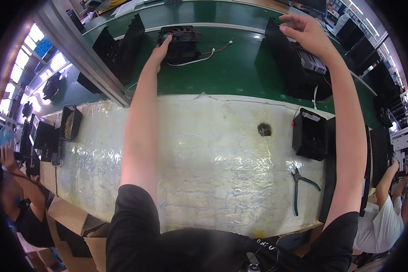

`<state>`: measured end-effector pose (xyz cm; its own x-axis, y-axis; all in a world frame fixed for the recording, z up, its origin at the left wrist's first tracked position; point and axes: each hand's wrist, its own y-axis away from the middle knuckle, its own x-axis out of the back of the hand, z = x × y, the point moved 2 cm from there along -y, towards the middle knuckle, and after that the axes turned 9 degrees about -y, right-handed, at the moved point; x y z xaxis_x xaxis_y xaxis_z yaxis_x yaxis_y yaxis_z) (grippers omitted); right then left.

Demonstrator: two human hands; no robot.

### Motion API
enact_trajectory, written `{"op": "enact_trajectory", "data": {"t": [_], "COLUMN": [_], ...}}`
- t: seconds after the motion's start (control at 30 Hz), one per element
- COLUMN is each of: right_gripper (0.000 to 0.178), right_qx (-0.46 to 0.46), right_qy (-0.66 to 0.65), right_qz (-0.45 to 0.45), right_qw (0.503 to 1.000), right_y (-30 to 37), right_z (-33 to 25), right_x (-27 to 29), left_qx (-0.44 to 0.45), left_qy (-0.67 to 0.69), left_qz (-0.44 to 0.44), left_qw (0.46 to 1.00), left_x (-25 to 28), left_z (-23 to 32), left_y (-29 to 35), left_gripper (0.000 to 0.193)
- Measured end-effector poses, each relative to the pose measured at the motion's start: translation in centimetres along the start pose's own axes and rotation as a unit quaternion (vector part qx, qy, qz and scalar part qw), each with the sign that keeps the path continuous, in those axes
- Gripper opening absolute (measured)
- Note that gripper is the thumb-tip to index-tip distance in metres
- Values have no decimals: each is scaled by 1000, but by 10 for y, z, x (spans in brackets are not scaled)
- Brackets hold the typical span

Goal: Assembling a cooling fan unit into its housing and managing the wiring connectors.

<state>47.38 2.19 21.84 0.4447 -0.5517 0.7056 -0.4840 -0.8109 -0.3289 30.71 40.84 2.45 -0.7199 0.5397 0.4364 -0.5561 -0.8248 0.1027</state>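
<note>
A square black cooling fan (pixel 180 51) with red and white wires lies on the green conveyor surface (pixel 231 75) at the far side. My left hand (pixel 161 52) grips its left edge, thumb on top and the other fingers mostly hidden. At the far right, my right hand (pixel 307 37) is over a black housing (pixel 283 54), fingers curved and apart from the thumb, with nothing visibly held. Beneath that hand a finned metal heat sink (pixel 310 61) shows inside the housing, and a white cable (pixel 314 94) hangs from it.
Green-handled cutters (pixel 297 192) lie on the film-covered worktable (pixel 204 181), below a black bin (pixel 310 136). A bin of small screws (pixel 70 123) sits at left, beside a metal post (pixel 79 50). More black housings (pixel 118 50) stand behind the post. Co-workers flank both sides.
</note>
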Motion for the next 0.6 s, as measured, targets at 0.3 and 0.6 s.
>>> {"op": "enact_trajectory", "data": {"t": [0.3, 0.6], "right_gripper": [34, 79], "right_qx": [-8, 123], "right_qy": [-51, -104], "right_qz": [-32, 111], "right_qw": [998, 981], "right_y": [28, 65], "right_z": [-25, -108], "right_x": [-28, -9], "left_qx": [-71, -429], "left_qy": [185, 109], "left_qz": [133, -10], "left_qw": [971, 897], "left_x": [-24, 55], "left_z": [34, 133], "left_y": [37, 245], "left_gripper": [65, 51]}}
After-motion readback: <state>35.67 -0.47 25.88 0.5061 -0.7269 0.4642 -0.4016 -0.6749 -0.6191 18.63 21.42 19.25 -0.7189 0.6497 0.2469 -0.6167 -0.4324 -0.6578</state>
